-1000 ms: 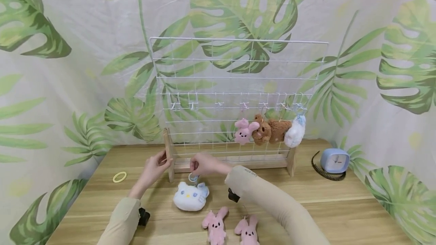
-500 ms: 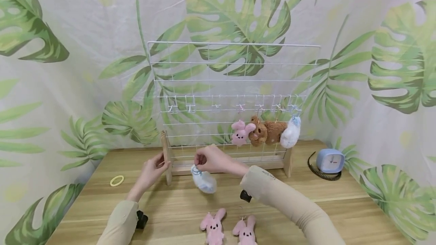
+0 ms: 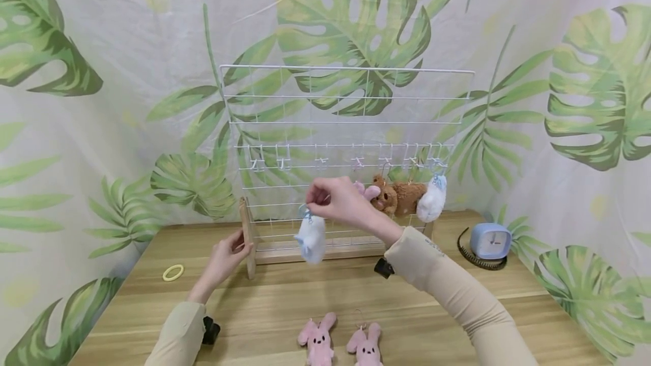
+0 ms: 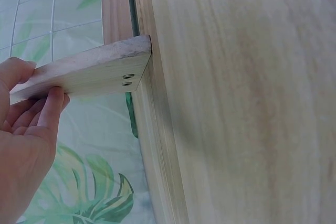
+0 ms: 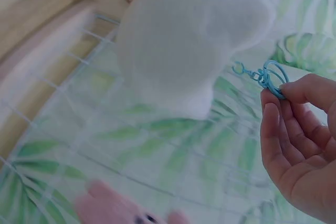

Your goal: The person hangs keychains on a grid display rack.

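My right hand (image 3: pixel 338 199) pinches the blue key ring (image 5: pixel 273 80) of a white plush keychain (image 3: pixel 312 239), which hangs in front of the wire rack. In the right wrist view the plush (image 5: pixel 173 40) is blurred and dangles beside the fingers. My left hand (image 3: pixel 229 256) grips the wooden side post (image 3: pixel 247 236) of the rack; in the left wrist view, thumb and fingers lie on either side of that wooden board (image 4: pixel 105 64). Hooks (image 3: pixel 321 161) line one bar of the white wire grid (image 3: pixel 351 123).
A pink plush (image 3: pixel 371 192), brown plushes (image 3: pixel 407 197) and a white plush (image 3: pixel 432 199) hang on the rack's right half. Two pink bunny keychains (image 3: pixel 318 343) lie near the table's front. A yellow ring (image 3: pixel 173 273) is at left, a blue clock (image 3: pixel 490 240) with a black coil at right.
My right hand has lifted the white plush keychain off the table, up and slightly right, to the front of the rack. The left hand stays on the post.
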`<state>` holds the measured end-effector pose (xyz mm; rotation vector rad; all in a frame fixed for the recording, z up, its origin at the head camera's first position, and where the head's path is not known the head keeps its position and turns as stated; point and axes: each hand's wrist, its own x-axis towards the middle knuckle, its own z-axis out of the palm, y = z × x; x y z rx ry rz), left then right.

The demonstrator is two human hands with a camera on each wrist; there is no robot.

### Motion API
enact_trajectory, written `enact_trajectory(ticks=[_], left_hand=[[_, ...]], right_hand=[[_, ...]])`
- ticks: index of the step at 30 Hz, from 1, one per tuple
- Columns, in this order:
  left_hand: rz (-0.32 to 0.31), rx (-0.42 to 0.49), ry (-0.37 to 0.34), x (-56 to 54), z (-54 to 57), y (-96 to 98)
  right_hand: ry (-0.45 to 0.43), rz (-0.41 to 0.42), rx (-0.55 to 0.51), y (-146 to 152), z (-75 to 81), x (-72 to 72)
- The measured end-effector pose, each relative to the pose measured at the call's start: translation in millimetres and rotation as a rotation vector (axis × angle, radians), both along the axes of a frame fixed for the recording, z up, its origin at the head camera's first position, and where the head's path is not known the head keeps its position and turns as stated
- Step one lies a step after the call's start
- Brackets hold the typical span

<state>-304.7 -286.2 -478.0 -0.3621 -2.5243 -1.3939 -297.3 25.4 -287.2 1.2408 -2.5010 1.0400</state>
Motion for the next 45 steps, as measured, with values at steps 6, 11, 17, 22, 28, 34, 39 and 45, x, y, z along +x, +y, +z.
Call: enact_trajectory(ticks=[6, 11, 17, 22, 28, 34, 39, 45], left_hand=[[0.005, 0.008, -0.005, 1.1, 1.5, 0.7], [0.007, -0.008, -0.005, 1.4, 0.8, 0.9], [0.005, 0.002, -0.005, 1.8, 1.4, 1.0], [0.005, -0.003, -0.014, 2.5, 0.8, 1.0], [0.019, -0.027, 0.013, -0.6, -1.5, 0.7], [0.024, -0.036, 0.023, -1.4, -0.9, 0.8], [0.033, -0.041, 0.019, -0.6, 0.4, 1.8], [0.041, -0.042, 0.020, -0.4, 1.1, 2.5]], right_hand=[[0.017, -0.044, -0.058, 12, 27.4, -2.2], [0.026, -0.058, -0.100, 18, 42.4, -5.8], [0.056, -0.071, -0.112, 16, 52.5, -9.0], [0.049, -0.114, -0.130, 18, 55.6, -12.7], [0.050, -0.184, -0.135, 22, 57.1, -21.1], [0.071, -0.226, -0.084, 22, 54.3, -32.5], [0.100, -0.242, -0.030, 19, 49.5, -39.7], [0.128, -0.240, -0.005, 16, 46.8, -41.6]])
